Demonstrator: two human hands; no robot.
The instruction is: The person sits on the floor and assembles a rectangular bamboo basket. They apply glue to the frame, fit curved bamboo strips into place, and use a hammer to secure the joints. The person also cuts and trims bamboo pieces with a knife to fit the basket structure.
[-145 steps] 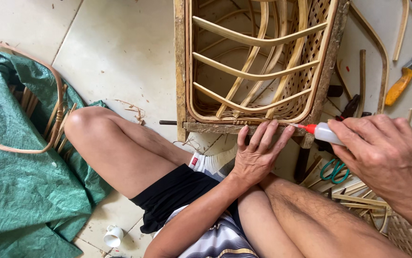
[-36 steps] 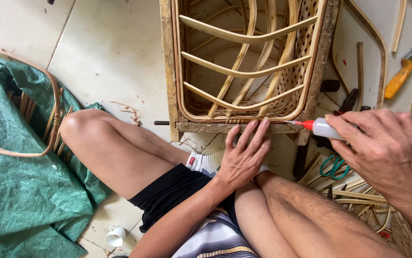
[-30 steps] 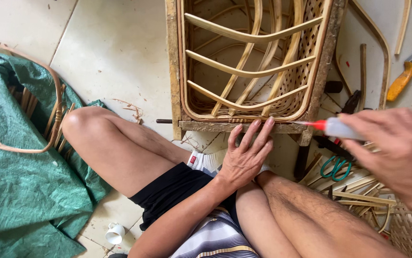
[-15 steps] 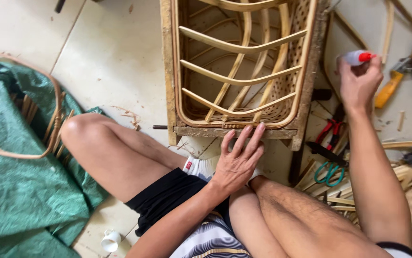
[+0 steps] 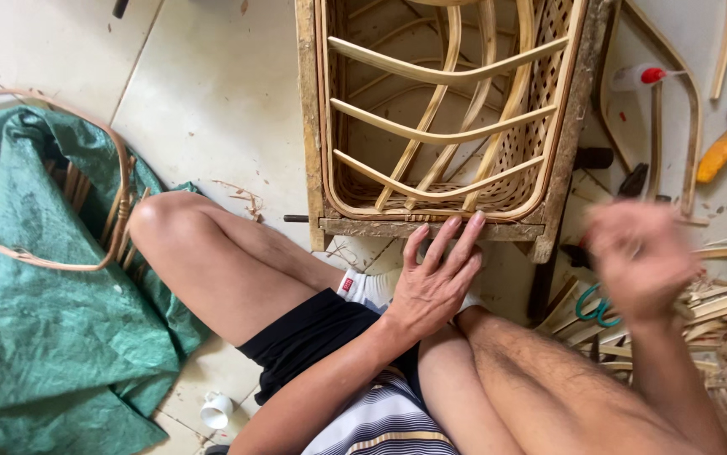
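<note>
- I see left hand (image 5: 432, 282) flat, fingers spread, pressing rattan frame (image 5: 431, 227) bottom edge.
- Right hand (image 5: 643, 257) blurred right of frame, fingers unclear, holding nothing I can make out.
- Glue bottle (image 5: 637, 77) lies right of frame.

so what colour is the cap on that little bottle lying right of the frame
Red, on a pale bottle lying on the floor; the head view shows it.

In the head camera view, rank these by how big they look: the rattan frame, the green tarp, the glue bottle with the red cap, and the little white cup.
1. Green tarp and rattan frame: both large and cut off by the picture edge, too close to rank.
2. Glue bottle.
3. White cup: roughly like the bottle, so this order is unsure.
</note>
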